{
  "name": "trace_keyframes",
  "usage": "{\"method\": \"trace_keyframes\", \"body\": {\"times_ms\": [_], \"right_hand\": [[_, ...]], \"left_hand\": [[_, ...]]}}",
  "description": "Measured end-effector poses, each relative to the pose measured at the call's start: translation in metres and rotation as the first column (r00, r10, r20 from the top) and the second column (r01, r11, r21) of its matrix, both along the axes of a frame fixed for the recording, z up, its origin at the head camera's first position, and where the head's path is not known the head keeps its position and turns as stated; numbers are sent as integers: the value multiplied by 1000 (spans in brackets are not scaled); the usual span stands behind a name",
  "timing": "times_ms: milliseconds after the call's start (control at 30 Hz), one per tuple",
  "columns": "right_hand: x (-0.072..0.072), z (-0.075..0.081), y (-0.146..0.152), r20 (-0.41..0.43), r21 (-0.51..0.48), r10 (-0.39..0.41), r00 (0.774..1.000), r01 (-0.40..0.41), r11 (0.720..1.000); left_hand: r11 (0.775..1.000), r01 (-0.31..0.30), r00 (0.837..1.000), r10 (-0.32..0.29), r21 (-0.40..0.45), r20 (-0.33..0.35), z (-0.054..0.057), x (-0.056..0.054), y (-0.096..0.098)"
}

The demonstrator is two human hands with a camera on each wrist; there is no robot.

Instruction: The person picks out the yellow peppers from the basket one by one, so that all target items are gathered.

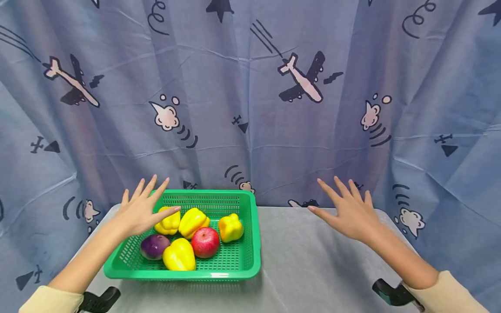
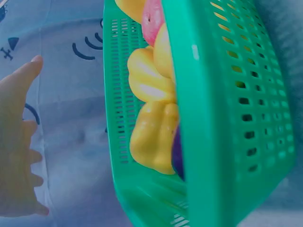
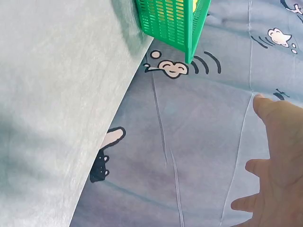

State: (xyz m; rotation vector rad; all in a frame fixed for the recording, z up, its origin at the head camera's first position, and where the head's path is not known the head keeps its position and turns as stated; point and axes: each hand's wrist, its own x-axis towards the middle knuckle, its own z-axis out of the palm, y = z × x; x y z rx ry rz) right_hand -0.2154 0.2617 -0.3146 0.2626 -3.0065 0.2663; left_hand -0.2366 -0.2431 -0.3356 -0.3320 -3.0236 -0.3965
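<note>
A green plastic basket point(image 1: 256, 243) stands on the left half of the table. In it lie several yellow bell peppers point(image 1: 231, 228), a red pomegranate point(image 1: 205, 242) and a purple, rounded vegetable point(image 1: 155, 247) that looks like an eggplant or onion. My left hand point(image 1: 138, 213) hovers over the basket's left side with fingers spread, holding nothing. Off to the right, my right hand point(image 1: 352, 215) is raised above the table, its fingers also spread and nothing in it. In the left wrist view the basket's near wall point(image 2: 203, 118) partly hides the peppers.
The grey table point(image 1: 297, 261) extends right of the basket. Behind and on both sides hangs a blue curtain point(image 1: 250, 108) printed with planes and clouds. Dark wrist-worn devices point(image 1: 393, 293) show at both sleeves.
</note>
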Motion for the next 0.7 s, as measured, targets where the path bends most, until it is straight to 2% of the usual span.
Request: {"method": "trace_keyframes", "body": {"times_ms": [367,567,700], "right_hand": [[0,-9,-17,-31,-30,45,998,-46,998],[-1,-14,-23,-40,-28,68,997,-69,997],[-2,-16,-30,-34,-36,85,996,-86,996]], "left_hand": [[998,-14,1000,14,61,0,-11,8,-23],[995,2,1000,-1,102,-10,-18,10,-35],[987,17,1000,-14,158,-15,-23,10,-39]]}}
